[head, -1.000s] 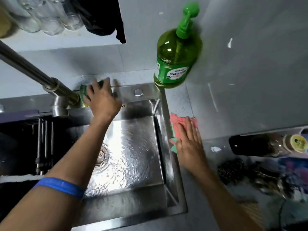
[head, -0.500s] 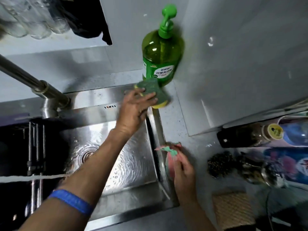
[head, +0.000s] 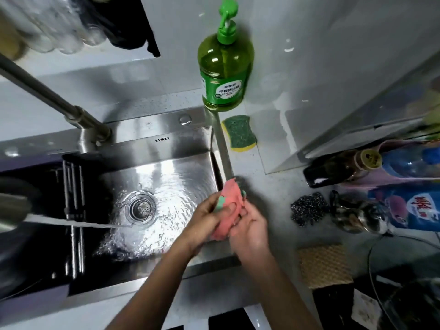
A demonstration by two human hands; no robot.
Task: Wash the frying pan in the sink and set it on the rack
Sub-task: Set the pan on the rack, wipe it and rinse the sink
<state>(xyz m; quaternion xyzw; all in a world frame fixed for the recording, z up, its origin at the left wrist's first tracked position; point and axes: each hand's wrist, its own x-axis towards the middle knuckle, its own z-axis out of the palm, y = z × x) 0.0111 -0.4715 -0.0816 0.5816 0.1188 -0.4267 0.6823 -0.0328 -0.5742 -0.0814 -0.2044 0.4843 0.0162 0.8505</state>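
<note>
Gripping a bunched pink cloth (head: 227, 210) with both hands, you hold it over the right rim of the steel sink (head: 166, 148), just where the basin meets the counter (head: 281, 186). Your left hand (head: 209, 214) curls around the cloth from the sink side, thumb across the fabric, and your right hand (head: 250, 225) wraps it from the counter side, fingers folded into the bundle; a bit of green shows at the cloth's upper edge. A thin stream of water (head: 78, 222) runs across the basin toward the drain (head: 140, 208), and the sink floor is wet and rippled. The faucet (head: 54, 101) reaches in from the upper left. Behind the sink's right corner stands a green pump bottle of dish soap (head: 225, 67), and just in front of it a green-and-yellow sponge (head: 239, 133) lies flat on the counter, apart from your hands. Farther right sit a dark scouring pad (head: 308, 208), a woven mat (head: 323, 265) and some bottles lying on their sides. You cannot tell where the frying pan is; a dark shape fills the sink's left side, too blurred to identify.
</note>
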